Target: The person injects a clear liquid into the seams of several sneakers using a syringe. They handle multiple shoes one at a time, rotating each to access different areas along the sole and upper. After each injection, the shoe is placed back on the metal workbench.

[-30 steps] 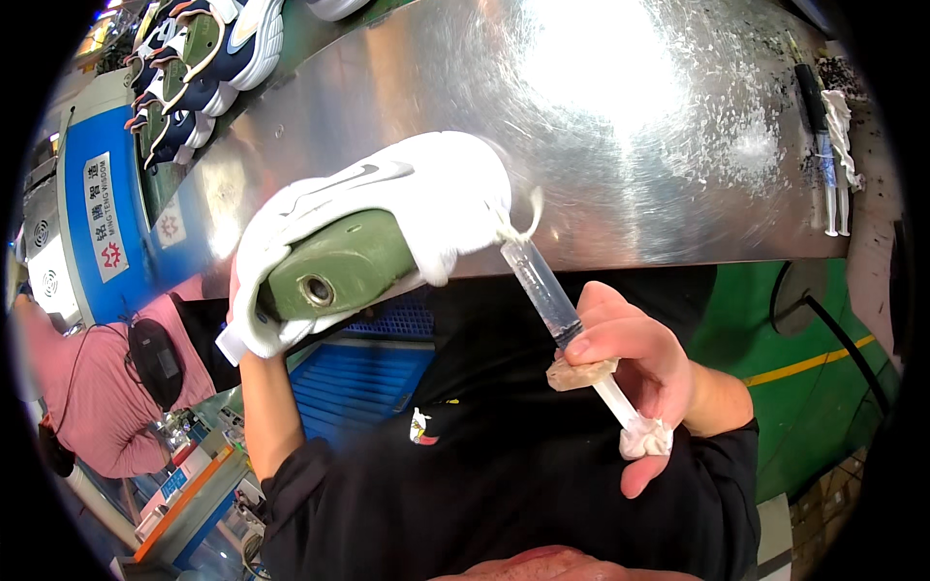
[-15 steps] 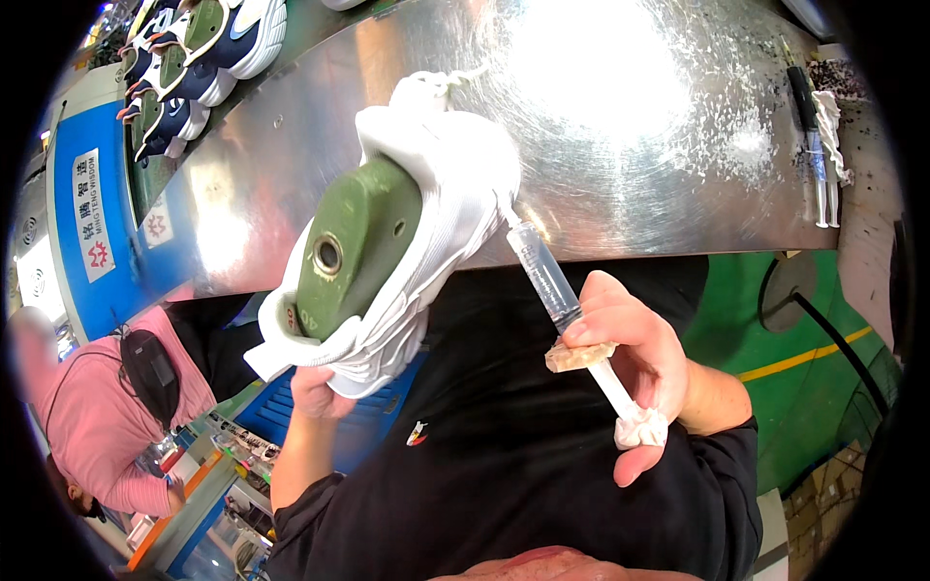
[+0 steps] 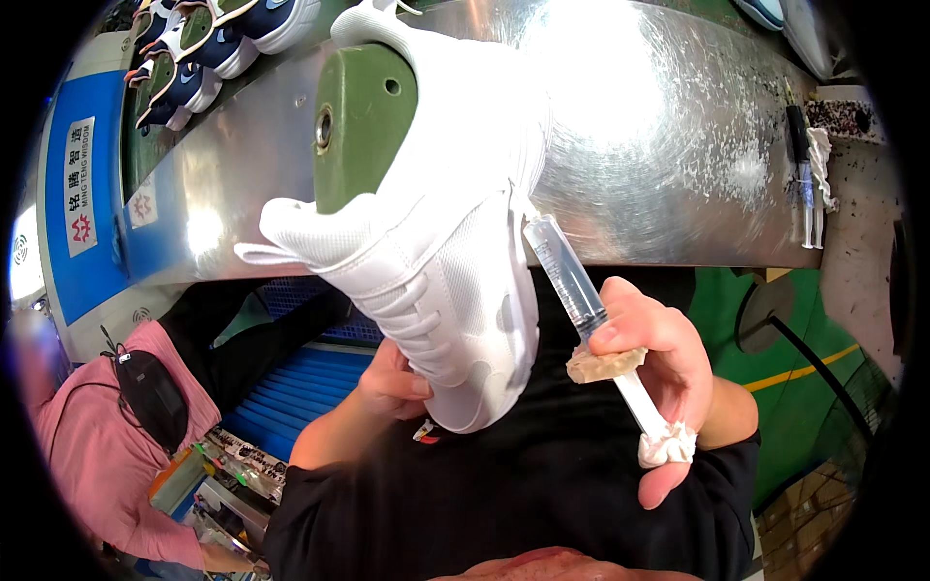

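Above near edge of silver metal bench [image 3: 668, 237]: white mesh sneaker [image 3: 431, 242] around solid green last [image 3: 363, 145], toe grasped by left hand [image 3: 392, 382]. Clasped in right hand [image 3: 678, 358]: clear plastic syringe [image 3: 567, 271], tip at white sole's [image 3: 529, 320] edge. Best handling: shoe braced, plunger [image 3: 639, 405] pressed lightly, tip tracking that edge.

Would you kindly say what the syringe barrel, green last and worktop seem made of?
Syringe barrel: probably glossy plastic, possibly glass, being see-through. Green last: perhaps satin moulded plastic, evenly coloured. Worktop: apparently scratched bare metal, given its bright reflections.
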The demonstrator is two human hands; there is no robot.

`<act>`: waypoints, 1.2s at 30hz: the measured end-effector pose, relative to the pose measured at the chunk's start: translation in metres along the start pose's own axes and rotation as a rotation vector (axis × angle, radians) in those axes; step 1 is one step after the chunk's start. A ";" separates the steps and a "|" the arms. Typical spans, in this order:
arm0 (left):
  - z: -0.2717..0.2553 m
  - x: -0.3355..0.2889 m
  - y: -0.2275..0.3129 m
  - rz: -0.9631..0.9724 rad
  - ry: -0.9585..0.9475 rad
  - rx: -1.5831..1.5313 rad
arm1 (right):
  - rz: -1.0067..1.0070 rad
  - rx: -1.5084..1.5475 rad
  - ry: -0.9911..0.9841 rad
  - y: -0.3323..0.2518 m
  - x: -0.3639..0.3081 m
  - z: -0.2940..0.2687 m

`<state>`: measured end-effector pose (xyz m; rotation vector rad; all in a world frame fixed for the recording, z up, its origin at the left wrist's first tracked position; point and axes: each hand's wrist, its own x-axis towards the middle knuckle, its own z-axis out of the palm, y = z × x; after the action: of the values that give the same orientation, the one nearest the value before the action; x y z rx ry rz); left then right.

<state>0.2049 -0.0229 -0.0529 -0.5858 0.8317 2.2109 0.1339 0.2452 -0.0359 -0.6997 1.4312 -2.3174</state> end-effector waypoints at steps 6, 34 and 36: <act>0.021 0.023 0.011 -0.088 -0.115 -0.062 | 0.103 -0.032 -0.117 -0.023 0.003 -0.005; 0.079 0.126 -0.018 -0.139 -0.694 -0.211 | 0.203 -0.420 0.135 -0.146 -0.074 0.015; 0.083 0.132 -0.020 -0.091 -0.721 -0.197 | 0.155 -0.459 0.145 -0.141 -0.079 0.014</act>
<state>0.1197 0.1054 -0.0832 0.1054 0.2080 2.1925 0.2039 0.3375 0.0773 -0.5174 2.0386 -1.9710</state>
